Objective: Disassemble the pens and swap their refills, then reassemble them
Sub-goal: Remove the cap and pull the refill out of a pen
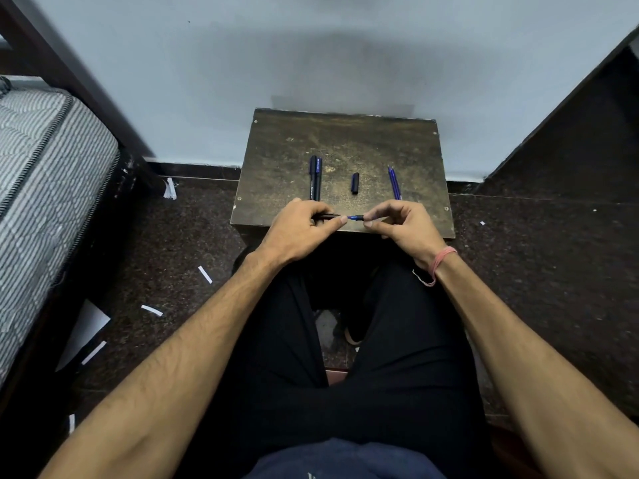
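Over the near edge of a small dark wooden table (345, 140), both hands hold one pen (349, 217) level. My left hand (304, 226) grips its black barrel. My right hand (404, 223) pinches the blue front piece at the other end; only a short black and blue stretch shows between the fingers. On the table lie two capped black and blue pens (315, 178) side by side at the left, a loose dark cap (355, 183) in the middle, and two blue refills (394, 183) at the right.
The table stands against a pale wall. A striped mattress (45, 188) on a dark frame is at the left, a dark panel (570, 133) at the right. White paper scraps (204, 274) lie on the dark speckled floor. My legs in black trousers sit below the table.
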